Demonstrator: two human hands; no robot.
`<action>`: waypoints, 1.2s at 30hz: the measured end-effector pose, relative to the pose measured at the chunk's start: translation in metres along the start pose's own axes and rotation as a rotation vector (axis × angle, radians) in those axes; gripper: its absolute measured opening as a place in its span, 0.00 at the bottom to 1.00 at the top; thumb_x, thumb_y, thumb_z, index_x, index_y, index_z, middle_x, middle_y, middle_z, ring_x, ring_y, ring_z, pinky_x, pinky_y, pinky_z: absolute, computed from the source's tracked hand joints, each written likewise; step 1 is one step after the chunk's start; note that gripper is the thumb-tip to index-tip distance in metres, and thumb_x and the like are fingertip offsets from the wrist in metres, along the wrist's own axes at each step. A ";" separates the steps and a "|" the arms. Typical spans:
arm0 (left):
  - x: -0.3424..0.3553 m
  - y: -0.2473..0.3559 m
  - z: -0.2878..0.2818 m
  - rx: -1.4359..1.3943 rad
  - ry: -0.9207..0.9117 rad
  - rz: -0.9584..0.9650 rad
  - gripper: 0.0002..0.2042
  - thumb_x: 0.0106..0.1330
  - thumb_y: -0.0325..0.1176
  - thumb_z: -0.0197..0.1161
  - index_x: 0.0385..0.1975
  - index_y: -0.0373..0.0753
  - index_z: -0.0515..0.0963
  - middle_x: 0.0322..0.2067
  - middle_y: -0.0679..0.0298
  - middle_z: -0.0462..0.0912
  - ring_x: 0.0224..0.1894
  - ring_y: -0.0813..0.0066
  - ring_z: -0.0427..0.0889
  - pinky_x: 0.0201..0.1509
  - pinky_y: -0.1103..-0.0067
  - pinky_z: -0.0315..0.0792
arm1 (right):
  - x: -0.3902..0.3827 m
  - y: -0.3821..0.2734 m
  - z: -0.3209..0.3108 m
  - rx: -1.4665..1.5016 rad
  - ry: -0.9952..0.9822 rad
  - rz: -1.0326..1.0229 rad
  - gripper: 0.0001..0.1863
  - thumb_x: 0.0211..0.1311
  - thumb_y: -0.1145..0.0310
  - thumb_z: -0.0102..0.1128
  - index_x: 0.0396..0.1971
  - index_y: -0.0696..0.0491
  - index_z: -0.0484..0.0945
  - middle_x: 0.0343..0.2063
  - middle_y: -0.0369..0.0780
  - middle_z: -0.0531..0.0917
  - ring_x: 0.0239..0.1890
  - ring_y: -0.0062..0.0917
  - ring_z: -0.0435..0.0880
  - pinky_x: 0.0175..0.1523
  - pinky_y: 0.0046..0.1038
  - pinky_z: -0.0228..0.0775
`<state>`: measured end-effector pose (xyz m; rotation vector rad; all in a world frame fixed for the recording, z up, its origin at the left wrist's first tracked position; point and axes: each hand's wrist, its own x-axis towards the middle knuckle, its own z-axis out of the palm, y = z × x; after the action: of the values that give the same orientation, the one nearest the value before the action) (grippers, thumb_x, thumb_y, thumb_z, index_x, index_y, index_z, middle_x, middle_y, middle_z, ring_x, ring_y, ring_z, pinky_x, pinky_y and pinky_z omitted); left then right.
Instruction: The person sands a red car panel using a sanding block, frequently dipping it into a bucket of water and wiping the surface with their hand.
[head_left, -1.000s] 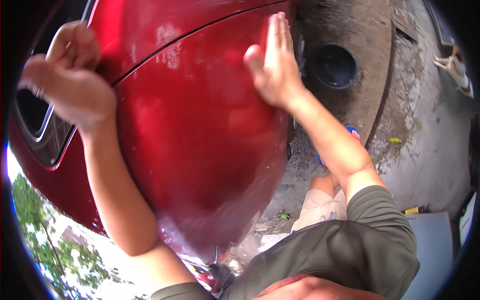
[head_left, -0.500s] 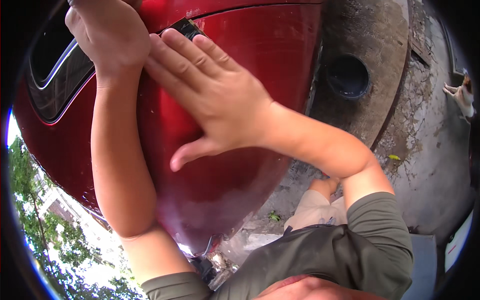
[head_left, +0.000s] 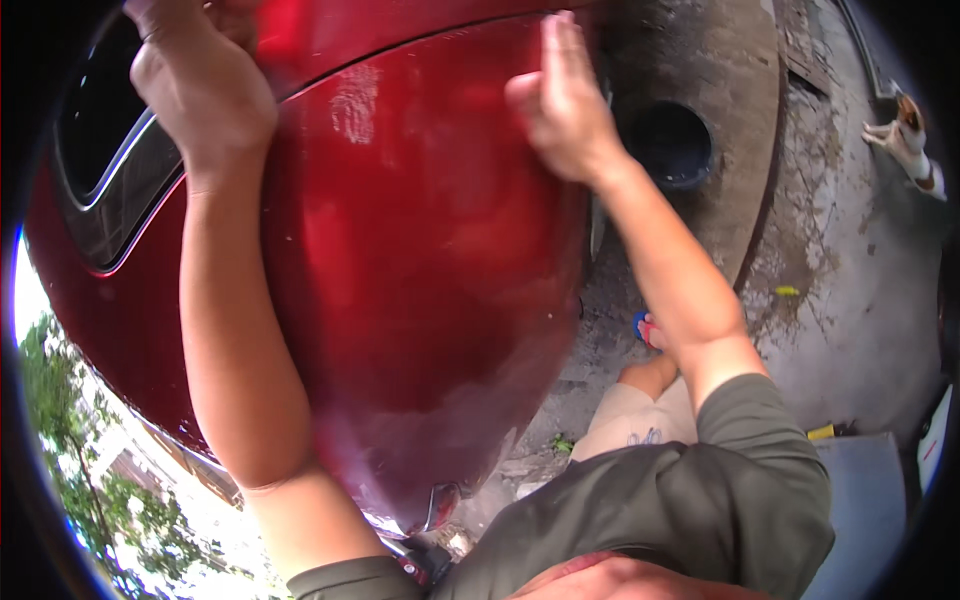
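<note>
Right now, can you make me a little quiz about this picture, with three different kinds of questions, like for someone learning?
1. What colour is the car?
2. True or false: the right hand is nearer the bucket in the picture than the left hand is.
3. Where is the bucket? A) on the car; B) on the ground; C) in the left hand.

Key: 1. Red. 2. True. 3. B.
</note>
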<state>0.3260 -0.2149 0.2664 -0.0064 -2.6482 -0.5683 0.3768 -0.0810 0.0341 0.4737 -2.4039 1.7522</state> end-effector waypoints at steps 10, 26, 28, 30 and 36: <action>-0.004 0.000 -0.008 -0.013 0.019 0.004 0.52 0.61 0.85 0.24 0.27 0.32 0.75 0.18 0.71 0.64 0.23 0.81 0.60 0.30 0.83 0.54 | -0.009 -0.010 0.010 0.062 0.082 0.155 0.62 0.61 0.22 0.45 0.72 0.68 0.57 0.74 0.60 0.56 0.80 0.50 0.49 0.81 0.48 0.38; 0.003 -0.032 -0.021 -0.015 0.001 0.009 0.31 0.70 0.52 0.34 0.31 0.29 0.79 0.22 0.63 0.78 0.26 0.78 0.74 0.36 0.81 0.66 | -0.069 -0.065 0.012 -0.229 -0.064 -0.260 0.63 0.61 0.18 0.23 0.68 0.69 0.60 0.68 0.59 0.68 0.72 0.47 0.67 0.74 0.48 0.55; 0.003 -0.013 0.006 -0.017 0.043 -0.021 0.36 0.69 0.61 0.33 0.29 0.31 0.78 0.20 0.68 0.70 0.25 0.80 0.67 0.33 0.82 0.59 | -0.022 0.011 0.015 -0.026 0.091 -0.026 0.62 0.62 0.20 0.34 0.69 0.70 0.57 0.68 0.63 0.64 0.71 0.55 0.64 0.73 0.51 0.57; 0.002 -0.009 0.011 -0.009 0.094 -0.032 0.41 0.69 0.71 0.32 0.28 0.32 0.75 0.18 0.72 0.62 0.23 0.82 0.59 0.29 0.82 0.50 | -0.031 0.022 0.020 0.034 0.101 -0.036 0.64 0.62 0.21 0.36 0.68 0.75 0.55 0.68 0.70 0.59 0.72 0.63 0.59 0.75 0.52 0.56; -0.004 -0.021 -0.014 -0.123 0.128 -0.076 0.30 0.72 0.57 0.43 0.29 0.32 0.77 0.19 0.69 0.66 0.23 0.81 0.65 0.29 0.83 0.59 | -0.132 -0.059 0.024 -0.063 -0.234 -0.261 0.65 0.58 0.16 0.29 0.71 0.67 0.56 0.73 0.61 0.57 0.78 0.57 0.51 0.80 0.49 0.42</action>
<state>0.3335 -0.2396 0.2677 0.0913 -2.4944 -0.7306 0.5224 -0.0973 0.0420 0.9832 -2.4015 1.5819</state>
